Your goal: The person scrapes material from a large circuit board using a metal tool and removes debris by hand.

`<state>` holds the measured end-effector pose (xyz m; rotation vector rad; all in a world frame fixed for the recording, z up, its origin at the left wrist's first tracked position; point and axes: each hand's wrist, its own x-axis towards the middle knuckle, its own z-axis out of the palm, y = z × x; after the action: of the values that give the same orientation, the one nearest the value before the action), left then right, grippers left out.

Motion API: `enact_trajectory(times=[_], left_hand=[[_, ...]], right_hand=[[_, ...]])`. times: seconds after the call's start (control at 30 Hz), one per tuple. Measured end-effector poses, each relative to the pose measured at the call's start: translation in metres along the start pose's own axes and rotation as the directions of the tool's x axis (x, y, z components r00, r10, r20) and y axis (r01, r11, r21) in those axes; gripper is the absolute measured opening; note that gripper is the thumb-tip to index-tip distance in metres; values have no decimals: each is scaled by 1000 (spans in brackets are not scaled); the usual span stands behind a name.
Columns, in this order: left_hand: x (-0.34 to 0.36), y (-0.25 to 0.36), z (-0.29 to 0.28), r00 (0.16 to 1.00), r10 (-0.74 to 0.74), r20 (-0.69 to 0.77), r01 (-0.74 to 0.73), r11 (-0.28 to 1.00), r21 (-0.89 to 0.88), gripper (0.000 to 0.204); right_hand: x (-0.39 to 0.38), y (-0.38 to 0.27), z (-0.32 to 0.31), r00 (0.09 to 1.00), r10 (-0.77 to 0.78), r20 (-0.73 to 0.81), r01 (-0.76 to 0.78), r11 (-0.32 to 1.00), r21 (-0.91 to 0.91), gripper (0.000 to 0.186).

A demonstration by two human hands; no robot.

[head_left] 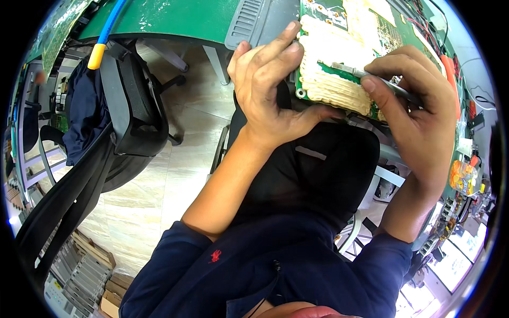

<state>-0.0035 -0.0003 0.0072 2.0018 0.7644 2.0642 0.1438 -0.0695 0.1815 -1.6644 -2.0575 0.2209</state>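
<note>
A green circuit board point(345, 80), largely covered in ridged cream-coloured coating point(331, 42), lies tilted at the table's near edge. My left hand point(270, 87) grips its near left corner, with the fingers by the left edge and the thumb along the front edge. Between the thumb and fingers of my right hand point(416, 95) is a slim grey metal hand tool point(350, 70) with a flat, light tip. This tip rests on or just over a strip of bare green board between areas of coating. The tool's far end is partly hidden in my palm.
A grey plastic tray point(260, 24) sits left of the board on the green table mat point(185, 18). A blue rod with a yellow end point(97, 55) juts over the edge. At left stands a black chair point(135, 100); red and black wires point(424, 24) lie behind the board.
</note>
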Motion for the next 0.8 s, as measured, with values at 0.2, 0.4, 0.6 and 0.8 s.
enact_trajectory(times=[0.2, 0.4, 0.6, 0.8], left_hand=[[4, 10, -11, 988, -68, 142, 62, 997, 47, 95], [3, 8, -9, 994, -56, 95, 54, 998, 30, 89], [8, 12, -12, 996, -66, 65, 66, 998, 2, 84], [11, 13, -14, 992, -77, 96, 80, 997, -22, 90]], right_hand=[[-1, -6, 2, 998, 63, 9, -63, 998, -13, 10], [-5, -4, 16, 996, 26, -83, -27, 1000, -8, 9], [0, -3, 11, 998, -41, -44, 39, 997, -63, 11], [8, -9, 2, 997, -70, 24, 72, 993, -99, 10]])
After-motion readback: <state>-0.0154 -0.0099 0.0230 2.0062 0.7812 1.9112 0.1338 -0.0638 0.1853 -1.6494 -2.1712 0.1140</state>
